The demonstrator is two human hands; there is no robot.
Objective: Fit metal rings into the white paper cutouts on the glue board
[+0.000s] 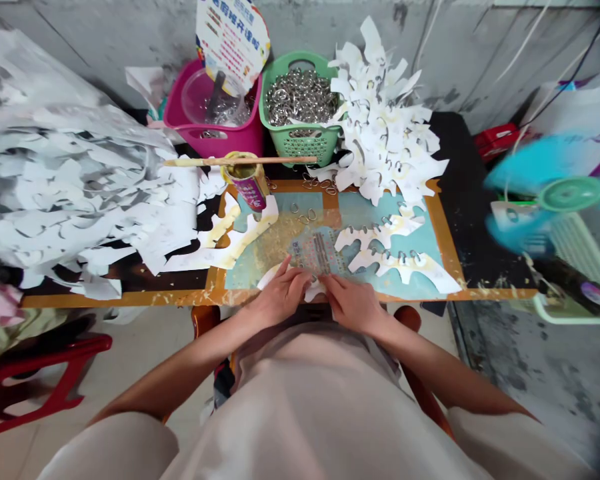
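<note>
At the table's front edge my left hand (284, 294) and my right hand (356, 304) pinch a white scalloped cut-out strip (315, 291) between them. My fingers cover most of it; a small metal ring seems to sit at its upper edge. Just ahead lie several loose metal rings (307, 215). To the right are two scalloped strips with rings along their edges, an upper strip (363, 235) and a lower strip (407, 267). On the left rest strips with yellowish glue (245, 239). An open glue can (253, 187) has a long brush (280, 160) lying across its top.
Behind stand a pink basket (195, 137) and a green basket (300, 143) full of metal rings. White cut-outs pile up at left (105, 207) and back right (380, 133). A blurred blue fan (525, 167) stands at the right, and a red stool (65, 373) at lower left.
</note>
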